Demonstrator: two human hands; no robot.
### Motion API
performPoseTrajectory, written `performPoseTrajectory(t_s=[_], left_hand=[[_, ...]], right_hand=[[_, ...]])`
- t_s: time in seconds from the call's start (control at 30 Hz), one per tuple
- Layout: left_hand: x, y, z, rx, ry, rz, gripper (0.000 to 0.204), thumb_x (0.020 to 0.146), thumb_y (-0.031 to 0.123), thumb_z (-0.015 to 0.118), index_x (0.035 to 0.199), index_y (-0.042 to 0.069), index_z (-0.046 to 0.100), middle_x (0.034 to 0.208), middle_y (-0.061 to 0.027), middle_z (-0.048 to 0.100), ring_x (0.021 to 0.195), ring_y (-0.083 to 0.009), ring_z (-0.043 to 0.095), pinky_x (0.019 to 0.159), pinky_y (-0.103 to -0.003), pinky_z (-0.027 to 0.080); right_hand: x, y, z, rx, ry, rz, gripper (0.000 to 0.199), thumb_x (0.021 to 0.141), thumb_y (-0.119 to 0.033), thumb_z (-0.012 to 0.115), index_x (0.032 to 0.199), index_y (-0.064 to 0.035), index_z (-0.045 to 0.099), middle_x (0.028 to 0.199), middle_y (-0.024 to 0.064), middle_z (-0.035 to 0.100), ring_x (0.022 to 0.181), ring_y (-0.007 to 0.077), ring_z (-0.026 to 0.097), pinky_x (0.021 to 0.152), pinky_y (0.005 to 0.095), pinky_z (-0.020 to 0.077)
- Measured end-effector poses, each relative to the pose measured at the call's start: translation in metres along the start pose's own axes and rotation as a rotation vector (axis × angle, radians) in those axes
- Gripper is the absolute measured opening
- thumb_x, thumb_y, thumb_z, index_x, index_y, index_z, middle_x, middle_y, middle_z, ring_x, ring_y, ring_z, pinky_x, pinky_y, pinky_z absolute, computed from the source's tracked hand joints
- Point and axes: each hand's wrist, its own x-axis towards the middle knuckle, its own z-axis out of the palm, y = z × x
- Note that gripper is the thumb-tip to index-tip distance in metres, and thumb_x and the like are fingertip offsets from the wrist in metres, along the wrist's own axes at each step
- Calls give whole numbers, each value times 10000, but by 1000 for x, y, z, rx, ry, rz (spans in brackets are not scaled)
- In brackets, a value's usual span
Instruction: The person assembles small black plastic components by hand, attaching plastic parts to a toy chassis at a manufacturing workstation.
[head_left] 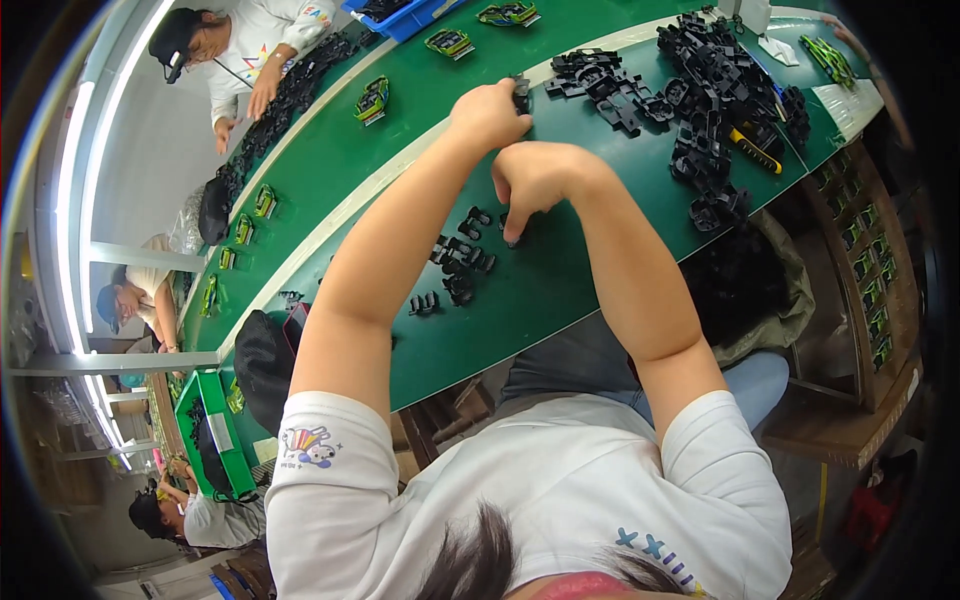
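Observation:
My left hand (488,118) reaches out over the pale strip along the work table, fingers closed on a black plastic part (521,95), which they partly cover. Closer to me, my right hand (540,178) bends downward with its fingertips at the green table top. A small dark plastic piece shows at those fingertips, largely covered by them. Just left of my right hand lie several loose black plastic parts (462,252), with a short row of small black pieces (424,303) nearer to me.
A large heap of black parts (700,100) covers the right of the table, beside a yellow-and-black utility knife (755,150). Green-and-black assemblies (371,100) stand spaced along the green belt (320,150) beyond. A blue bin (405,22) sits far back. Co-workers sit across and at left.

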Motion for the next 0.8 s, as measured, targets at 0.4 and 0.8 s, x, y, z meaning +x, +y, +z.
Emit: performPoseTrajectory(t_s=[0.4,0.8], left_hand=[[-128,-74,-16,-852,256,-134,539,688,97,785,1157,-73,582,1084,-145,584,832,-190,658,741,-290,524],[-195,-48,3,-1438,335,-200,459,822,-28,659,1240,-88,480,934,-96,634,738,-131,640,636,-239,539]], right_hand=[[1,18,-11,674,185,-328,272,703,-134,794,878,29,666,805,72,682,668,134,629,608,268,500],[27,-35,35,341,901,-387,292,723,-197,801,909,1,695,766,67,637,689,133,596,633,256,489]])
